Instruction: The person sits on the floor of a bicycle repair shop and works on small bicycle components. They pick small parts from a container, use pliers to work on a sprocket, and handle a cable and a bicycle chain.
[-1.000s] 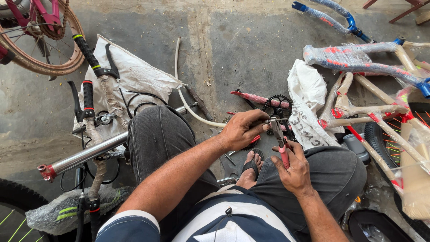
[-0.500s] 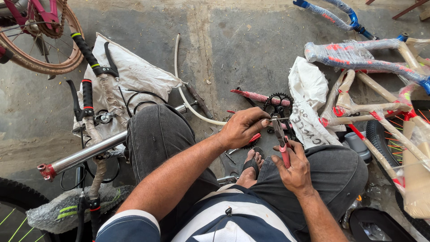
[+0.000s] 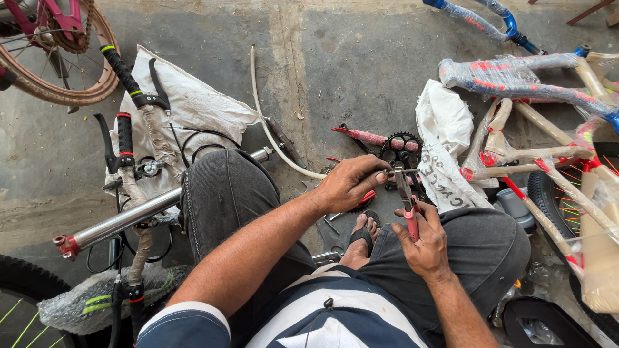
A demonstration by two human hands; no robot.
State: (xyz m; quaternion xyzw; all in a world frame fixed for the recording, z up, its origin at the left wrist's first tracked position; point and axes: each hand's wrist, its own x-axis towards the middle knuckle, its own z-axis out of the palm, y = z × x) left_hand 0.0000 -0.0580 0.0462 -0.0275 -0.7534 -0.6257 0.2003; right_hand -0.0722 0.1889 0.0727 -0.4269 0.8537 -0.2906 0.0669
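My left hand point(image 3: 351, 183) pinches a thin metal part point(image 3: 394, 171) between thumb and fingers, just in front of my knees. My right hand point(image 3: 422, 240) grips the red handles of a pair of pliers point(image 3: 406, 200), whose jaws point up and meet the thin part near my left fingertips. Just beyond them on the concrete lies a black toothed chainring point(image 3: 401, 149) with a pink-wrapped crank arm point(image 3: 374, 137). I sit with dark trousers and one bare foot in a sandal point(image 3: 361, 237) showing between my legs.
A bicycle handlebar with black grips and brake levers point(image 3: 126, 138) lies on a white sack point(image 3: 193, 106) at the left, beside a silver tube point(image 3: 122, 219). Wrapped bicycle frames point(image 3: 529, 84) pile up at the right. A wheel point(image 3: 58, 58) stands top left, and a white cable point(image 3: 271, 138) curves across the floor.
Both hands stay at the same spot in front of my knees; the pliers have shifted only slightly against the thin part.
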